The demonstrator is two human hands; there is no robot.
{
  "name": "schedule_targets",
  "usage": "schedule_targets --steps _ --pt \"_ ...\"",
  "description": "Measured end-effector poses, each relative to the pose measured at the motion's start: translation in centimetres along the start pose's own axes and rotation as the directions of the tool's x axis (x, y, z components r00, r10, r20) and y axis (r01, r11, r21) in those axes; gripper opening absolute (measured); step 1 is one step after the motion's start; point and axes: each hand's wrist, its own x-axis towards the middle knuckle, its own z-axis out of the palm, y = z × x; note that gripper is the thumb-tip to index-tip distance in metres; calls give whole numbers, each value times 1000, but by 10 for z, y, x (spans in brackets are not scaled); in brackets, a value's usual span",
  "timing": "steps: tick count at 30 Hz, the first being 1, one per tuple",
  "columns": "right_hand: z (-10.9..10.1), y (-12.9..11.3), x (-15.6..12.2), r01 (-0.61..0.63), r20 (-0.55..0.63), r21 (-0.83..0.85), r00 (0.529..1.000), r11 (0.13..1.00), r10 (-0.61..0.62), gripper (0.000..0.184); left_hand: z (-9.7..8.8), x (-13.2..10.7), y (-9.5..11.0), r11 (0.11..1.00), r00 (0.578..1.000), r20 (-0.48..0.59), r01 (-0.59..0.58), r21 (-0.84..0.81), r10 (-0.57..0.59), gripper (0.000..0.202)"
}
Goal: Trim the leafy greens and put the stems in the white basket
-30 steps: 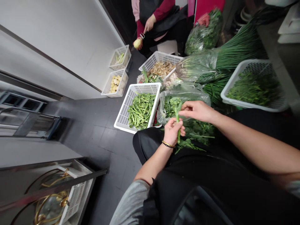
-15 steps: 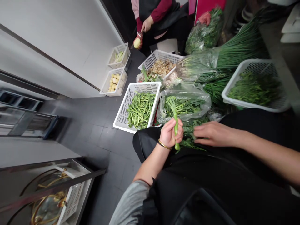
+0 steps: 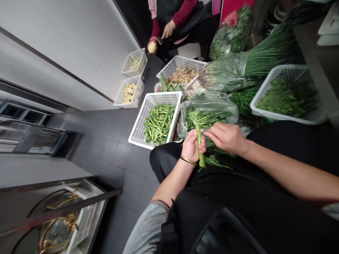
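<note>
My left hand (image 3: 194, 145), a bracelet at its wrist, is closed around a thick green vegetable stalk (image 3: 199, 141) held upright, its budded head showing above the fingers. From the right, my right hand (image 3: 227, 137) reaches to the stalk with thumb and fingers pinched together at its side. What the pinch holds, if anything, is too small to make out. Loose green leaves (image 3: 215, 161) lie below the hands by my lap. Just beyond them is an open clear plastic bag (image 3: 230, 113) of the same leafy greens.
A white basket (image 3: 137, 130) of trimmed stalks stands left of my knee. Farther back are a basket (image 3: 172, 67) of brown pieces, bagged long green stems (image 3: 275, 53) and a tub of potatoes (image 3: 129, 92). Another basket (image 3: 255, 106) holds greens. Opposite, a person's hand (image 3: 168, 29) works beside a peeled potato.
My right hand has moved up and left from the loose leaves to the stalk, its fingers now pinched. My left hand still grips the stalk. The other person's potato has shifted slightly.
</note>
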Motion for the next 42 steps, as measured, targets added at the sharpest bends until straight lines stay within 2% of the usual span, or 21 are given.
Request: schedule_targets --steps 1,3,5,8,10,12,14,16,18,20,22,24,26,27,29,31,33,35,38,40,42 --pt "-2 2 -9 54 103 -4 993 999 -54 34 -1 1 1 1000 999 -36 -14 -5 14 25" --pt "-11 10 -19 77 352 34 932 996 -84 34 -2 3 -1 998 995 -90 -44 43 47 27" --pt "-19 18 -13 -51 499 30 866 998 29 39 0 4 -5 992 990 -116 -75 103 86 31" --pt "-20 23 14 -345 470 103 843 933 260 45 4 2 -15 982 987 -109 -104 156 122 38" --pt "-9 19 27 -458 449 286 840 842 304 45 7 -1 -18 981 987 -90 -121 152 135 39" --pt "9 12 26 -508 419 495 850 705 319 43 8 -4 -17 988 990 -60 -123 90 128 36" --pt "28 6 12 -515 372 689 855 510 360 37 6 -6 -12 996 996 -13 -89 -23 89 30" --pt "41 5 -7 -535 407 800 817 273 407 34 3 -7 -6 993 998 56 -13 -120 20 21" --pt "45 9 -18 -568 496 820 765 67 410 34 0 -7 -2 983 986 153 87 -161 -62 15" --pt "41 16 -16 -570 551 819 747 -70 372 33 -3 -7 0 973 957 258 174 -150 -132 14" --pt "31 21 -4 -552 560 824 763 -123 325 33 -4 -6 0 967 928 328 224 -122 -174 14" --pt "23 22 10 -557 557 825 775 -94 298 36 -5 -6 -2 969 924 332 233 -86 -193 16" --pt "19 20 19 -563 521 826 788 41 329 39 -4 -5 -5 981 948 271 187 -47 -167 20" --pt "20 18 22 -557 475 814 802 166 362 38 -4 -4 -6 989 965 225 148 -28 -138 21" --pt "22 15 20 -485 301 706 865 515 401 34 -3 -2 -9 996 987 133 92 -17 -89 20" --pt "26 16 14 -318 110 454 947 833 301 29 -3 1 -11 993 993 60 102 -59 -99 16" --pt "28 19 7 -129 27 236 992 963 127 25 -3 3 -8 983 989 12 148 -111 -147 17" --pt "26 22 0 -44 33 194 999 980 38 24 -5 3 1 980 985 2 174 -94 -174 17" --pt "15 18 -3 -185 117 387 982 903 150 26 -8 -2 23 966 962 100 248 76 -255 19" --pt "6 15 2 -374 233 557 928 742 293 28 -10 -8 42 927 919 186 308 213 -348 22" --pt "-7 25 11 -517 269 648 842 559 467 28 -15 -13 60 886 879 234 333 322 -416 23"
